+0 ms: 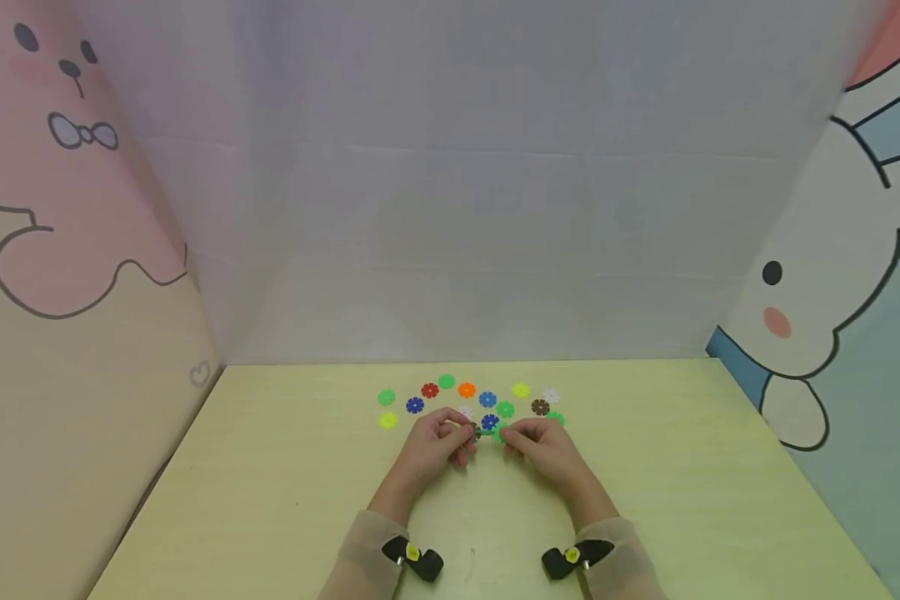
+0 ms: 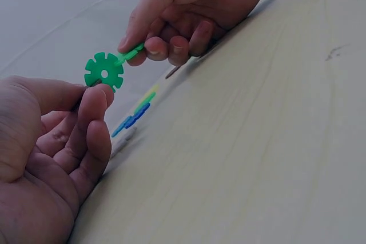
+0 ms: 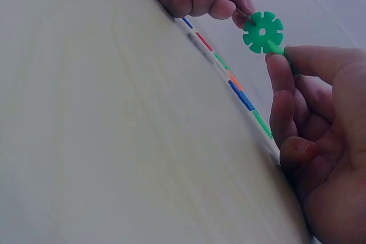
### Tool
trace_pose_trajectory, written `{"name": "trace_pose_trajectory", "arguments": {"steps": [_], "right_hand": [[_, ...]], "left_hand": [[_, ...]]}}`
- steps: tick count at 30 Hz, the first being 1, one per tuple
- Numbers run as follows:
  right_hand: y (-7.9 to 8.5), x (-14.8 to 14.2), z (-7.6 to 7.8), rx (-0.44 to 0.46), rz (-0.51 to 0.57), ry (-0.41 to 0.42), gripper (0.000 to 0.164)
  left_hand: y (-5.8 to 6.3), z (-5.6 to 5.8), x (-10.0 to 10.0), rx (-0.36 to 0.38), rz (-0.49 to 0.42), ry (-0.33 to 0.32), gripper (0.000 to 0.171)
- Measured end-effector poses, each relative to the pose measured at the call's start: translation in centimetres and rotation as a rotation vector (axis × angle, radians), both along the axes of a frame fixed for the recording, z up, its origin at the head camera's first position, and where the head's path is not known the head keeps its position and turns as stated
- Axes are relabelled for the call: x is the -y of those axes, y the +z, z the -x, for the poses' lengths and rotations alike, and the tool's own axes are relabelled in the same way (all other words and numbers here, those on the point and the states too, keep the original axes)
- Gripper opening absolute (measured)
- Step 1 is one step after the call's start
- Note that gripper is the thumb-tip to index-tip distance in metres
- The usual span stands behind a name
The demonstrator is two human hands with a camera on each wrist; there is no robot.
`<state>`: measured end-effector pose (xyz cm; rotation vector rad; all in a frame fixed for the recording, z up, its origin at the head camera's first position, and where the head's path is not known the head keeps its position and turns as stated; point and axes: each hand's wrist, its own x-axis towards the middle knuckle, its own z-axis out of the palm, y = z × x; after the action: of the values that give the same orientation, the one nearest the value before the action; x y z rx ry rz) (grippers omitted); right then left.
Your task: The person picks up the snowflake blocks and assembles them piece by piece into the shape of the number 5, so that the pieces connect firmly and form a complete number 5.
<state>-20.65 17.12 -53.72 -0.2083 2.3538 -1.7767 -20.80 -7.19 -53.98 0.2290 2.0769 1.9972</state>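
Observation:
My left hand point(image 1: 444, 437) pinches a brown notched disc point(image 3: 244, 13) by its edge, mostly hidden by the fingers. A dark green notched disc point(image 2: 104, 71) with a round centre hole meets it, face-on in both wrist views. At the other side of that disc, a lighter green notched disc point(image 2: 131, 54) touches its rim at an angle; my right hand point(image 1: 546, 450) pinches this one between thumb and forefinger. The three are held above the table, between the two hands. Whether each slot is fully seated I cannot tell.
Several notched discs lie flat beyond the hands, among them a red one point(image 1: 430, 390), an orange one point(image 1: 467, 390), a yellow one point(image 1: 521, 390) and a brown one point(image 1: 541, 407). The pale table point(image 1: 270, 500) ends at a grey curtain point(image 1: 450, 208), with printed panels on both sides.

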Motion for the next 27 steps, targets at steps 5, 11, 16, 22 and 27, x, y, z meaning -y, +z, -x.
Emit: {"name": "trace_pose_trajectory", "arguments": {"steps": [5,11,16,22,27], "right_hand": [[0.07,0.02,0.03,-0.007,-0.004,-0.007,0.024],[0.0,-0.03,0.08,-0.012,-0.007,-0.001,0.025],[-0.11,0.18,0.16,-0.023,-0.009,0.004,0.024],[-0.25,0.51,0.03,-0.029,-0.012,0.01,0.024],[-0.32,0.6,-0.08,-0.048,-0.026,0.026,0.024]], "left_hand": [[0.0,0.09,-0.15,-0.009,-0.019,0.0,0.015],[0.02,0.16,-0.2,-0.013,-0.045,-0.009,0.014],[0.05,0.08,-0.05,-0.02,-0.061,-0.007,0.015],[-0.03,-0.02,0.09,-0.019,-0.064,-0.012,0.013],[0.09,-0.13,0.02,-0.026,-0.06,-0.026,0.012]]}}
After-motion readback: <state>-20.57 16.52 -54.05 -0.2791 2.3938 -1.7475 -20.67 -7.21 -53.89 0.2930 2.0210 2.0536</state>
